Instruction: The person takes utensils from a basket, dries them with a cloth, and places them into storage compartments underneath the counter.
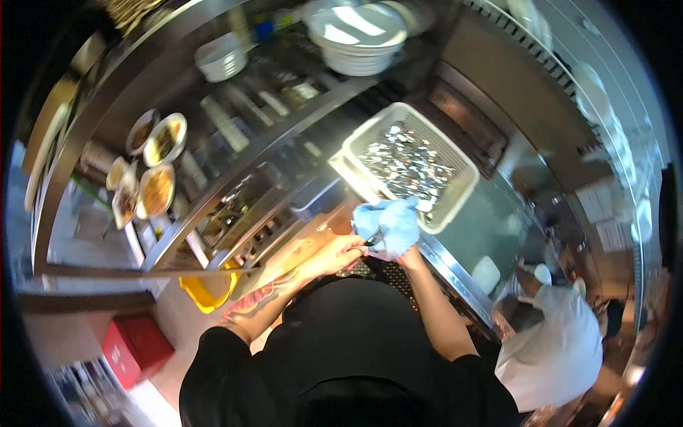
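- Utensil [376, 237]: slim, dark to silvery piece of cutlery, glinting in places; its far end looks fork-like, but is too small to confirm.
- Location: on the person's side of the basket [448, 146], just short of its near end, against a cloth [393, 217].
- Direction: long axis slants from the left hand [348, 253] forward and rightward, the far end pointing toward the basket's near end; the handle end is mostly hidden in the fist.
- Left hand: fingers curled closed around the utensil's handle, near side of the basket.
- Right hand [408, 257]: largely covered by the cloth, which it holds; how far the fingers are bent cannot be told.
- Cloth: pale blue, bunched, overlapping the basket's near edge in view; contact with that edge cannot be confirmed.
- Basket: off-white, mesh-sided, containing a loose heap of shiny cutlery [409, 167].
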Tool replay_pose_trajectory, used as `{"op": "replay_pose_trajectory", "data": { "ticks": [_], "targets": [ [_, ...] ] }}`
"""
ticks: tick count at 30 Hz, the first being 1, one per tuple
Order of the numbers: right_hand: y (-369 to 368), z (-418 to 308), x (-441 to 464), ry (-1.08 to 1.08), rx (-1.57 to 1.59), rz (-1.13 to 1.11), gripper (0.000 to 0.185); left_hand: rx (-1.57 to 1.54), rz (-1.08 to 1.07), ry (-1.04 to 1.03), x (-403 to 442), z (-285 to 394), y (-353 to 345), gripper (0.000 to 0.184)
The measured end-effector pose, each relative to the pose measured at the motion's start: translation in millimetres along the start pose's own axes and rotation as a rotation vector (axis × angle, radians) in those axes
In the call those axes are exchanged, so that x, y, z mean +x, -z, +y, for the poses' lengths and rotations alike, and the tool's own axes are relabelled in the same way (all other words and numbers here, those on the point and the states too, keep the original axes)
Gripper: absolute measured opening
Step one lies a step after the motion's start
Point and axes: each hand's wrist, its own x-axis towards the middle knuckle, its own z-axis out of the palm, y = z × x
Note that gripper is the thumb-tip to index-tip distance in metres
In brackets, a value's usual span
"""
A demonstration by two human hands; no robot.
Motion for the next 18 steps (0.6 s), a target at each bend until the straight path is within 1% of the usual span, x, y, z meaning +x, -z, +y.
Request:
{"op": "replay_pose_trajectory", "data": {
  "ticks": [1,2,3,4,5,6,7,9,10,11,12,13,14,15,17,18],
  "targets": [
    [-7,3,-11,-0.171,0.134,0.036,0.024,0.018,-0.036,0.051,-4,3,6,0.017],
    [4,-35,6,0.098,-0.21,-0.154,0.022,0.076,-0.061,0.079,-5,-11,14,0.017],
    [16,-75,24,0.387,-0.55,-0.326,0.021,0.14,-0.078,0.085,-8,-6,14,0.019],
    [0,-56,17,0.406,-0.525,-0.349,0.021,0.041,-0.019,0.075,-11,-12,10,0.021],
    [-21,-22,1,0.228,-0.233,-0.262,0.021,-0.054,0.033,0.062,-12,-20,7,0.023],
    [-34,-4,-7,0.04,0.051,-0.17,0.021,-0.059,0.053,0.063,-13,-23,7,0.023],
    [-34,-3,-5,0.042,0.06,-0.181,0.021,-0.026,0.088,0.102,-14,-26,8,0.021],
    [-28,-17,13,0.204,-0.428,-0.425,0.019,0.008,0.12,0.143,-15,-37,11,0.02],
    [-32,-27,30,0.16,-0.899,-0.819,0.014,0.069,0.142,0.121,-19,-46,14,0.02],
    [-32,-25,25,0.159,-0.895,-0.823,0.014,0.13,0.164,0.101,-27,-52,17,0.021],
    [-30,-22,19,0.175,-0.793,-0.684,0.014,0.193,0.147,0.119,-39,-41,23,0.021],
    [-29,-18,16,0.192,-0.689,-0.546,0.014,0.19,0.151,0.121,-50,-45,33,0.021],
    [-23,-7,25,0.221,-0.595,-0.614,0.016,0.107,0.176,0.2,-62,-55,46,0.021],
    [-23,6,22,-0.14,-0.475,-0.602,0.018,0.024,0.202,0.279,-75,-68,60,0.022],
    [-11,-5,32,-0.278,-0.75,-0.8,0.021,0.062,0.582,0.145,-102,-128,104,0.021],
    [-1,4,20,0.055,-0.829,-0.566,0.018,0.049,0.78,0.077,-114,-154,132,0.021]
  ]
}}
